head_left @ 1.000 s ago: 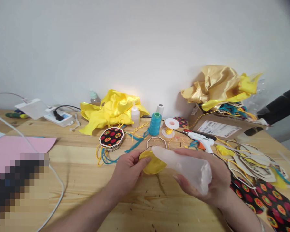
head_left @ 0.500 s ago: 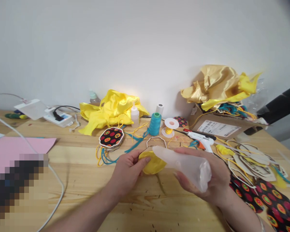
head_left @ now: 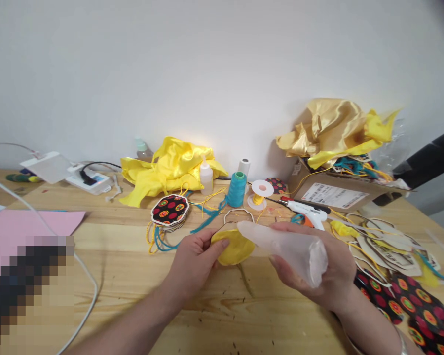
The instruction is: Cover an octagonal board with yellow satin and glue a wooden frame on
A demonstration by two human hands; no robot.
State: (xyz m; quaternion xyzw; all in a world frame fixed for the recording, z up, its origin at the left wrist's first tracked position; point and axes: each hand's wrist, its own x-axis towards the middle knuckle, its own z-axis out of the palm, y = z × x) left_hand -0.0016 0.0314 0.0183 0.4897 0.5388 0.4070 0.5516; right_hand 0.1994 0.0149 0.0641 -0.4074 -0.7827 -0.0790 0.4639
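Observation:
Between the thumb and fingers of my left hand [head_left: 196,256] is a rounded piece of yellow fabric [head_left: 235,249], gripped at its left edge. My right hand [head_left: 325,261] is wrapped round a translucent white squeeze bottle [head_left: 290,249], tilted so its narrow end points left. That tip lies over the upper right edge of the yellow fabric; whether it touches, I cannot tell. Just behind the fabric lies a thin pale frame [head_left: 240,213] with a wavy outline. A stack of dark patterned pieces [head_left: 170,210] with yellow and teal cords sits left of it.
Behind my hands stand a teal thread cone [head_left: 237,190], a spool of yellow cord [head_left: 262,192] and a small bottle [head_left: 206,178]. A white glue gun [head_left: 309,212] lies to the right, before a cardboard box [head_left: 329,192]. Patterned cloth [head_left: 418,301] lies front right; a white cable [head_left: 85,266] crosses the left.
The bottle and my right hand have shifted slightly right, with the tip sliding along the fabric's upper edge. My left hand and the fabric have barely moved.

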